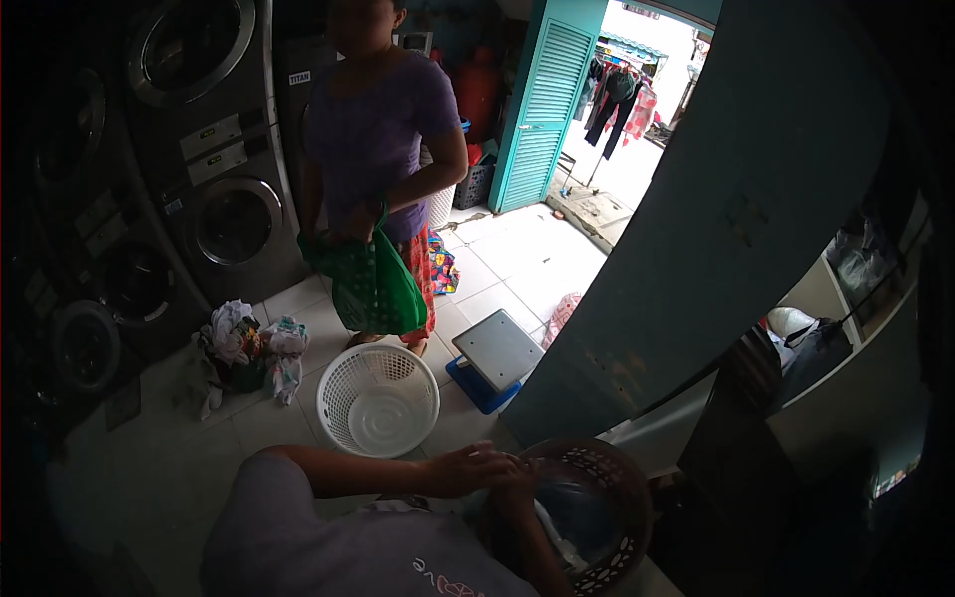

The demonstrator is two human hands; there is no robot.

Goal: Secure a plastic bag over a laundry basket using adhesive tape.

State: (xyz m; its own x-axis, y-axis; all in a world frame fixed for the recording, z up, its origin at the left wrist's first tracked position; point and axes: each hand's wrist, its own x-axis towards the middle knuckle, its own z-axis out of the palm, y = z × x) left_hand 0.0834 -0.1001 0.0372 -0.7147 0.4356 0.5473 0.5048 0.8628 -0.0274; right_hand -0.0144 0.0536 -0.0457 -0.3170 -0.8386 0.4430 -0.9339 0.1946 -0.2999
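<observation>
My left hand reaches across in front of my body, its fingers laid against my right hand. The two hands meet beside the near left side of a brown plastic basket with a pierced rim. Inside that basket are a dark bluish item and a whitish strip, too dim to identify. Shadow and overlap hide whether either hand grips anything. Beyond my left forearm a round white plastic laundry basket stands on the floor with its bottom showing.
Another person faces me, holding a green bag. Crumpled laundry lies near stacked front-loading machines. A platform scale on a blue base sits beside a wall. A teal louvred door stands open; shelves are right.
</observation>
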